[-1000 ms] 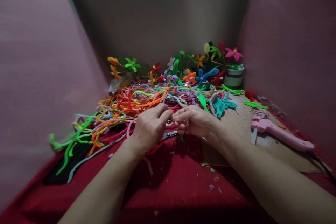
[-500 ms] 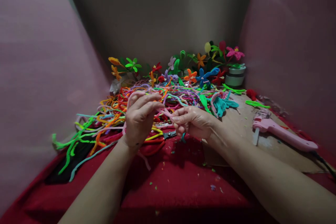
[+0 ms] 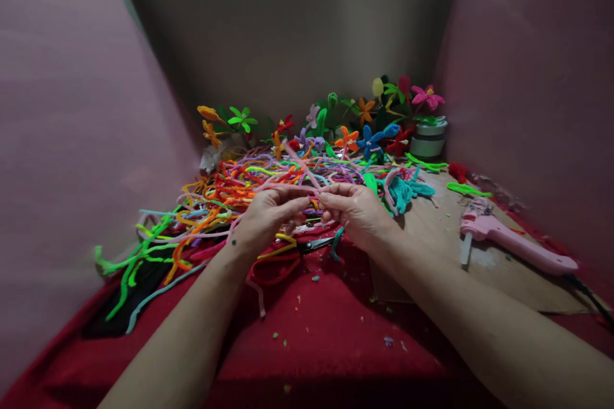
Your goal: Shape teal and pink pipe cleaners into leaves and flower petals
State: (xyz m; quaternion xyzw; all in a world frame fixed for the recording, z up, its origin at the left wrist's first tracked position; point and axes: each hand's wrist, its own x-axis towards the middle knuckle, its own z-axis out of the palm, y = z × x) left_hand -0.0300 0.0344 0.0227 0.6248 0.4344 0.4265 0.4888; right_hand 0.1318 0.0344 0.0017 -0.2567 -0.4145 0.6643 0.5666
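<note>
Right hand (image 3: 354, 209) pinches a thin pale-pink fuzzy pipe cleaner (image 3: 305, 169) at the near side of the tangled multicolour pipe-cleaner heap (image 3: 268, 172). Left hand (image 3: 269, 212) half-curled alongside; can't tell if gripping. Looks like bending; next move needs steady pinch.

Viewed from one camera on the head, facing forward and down, close above the near worktop (image 3: 336, 345), past left hand (image 3: 269, 209) and right hand (image 3: 354, 209) mid-view, toward flowers (image 3: 368, 142) and dark wall (image 3: 288, 32) at far side.
</note>
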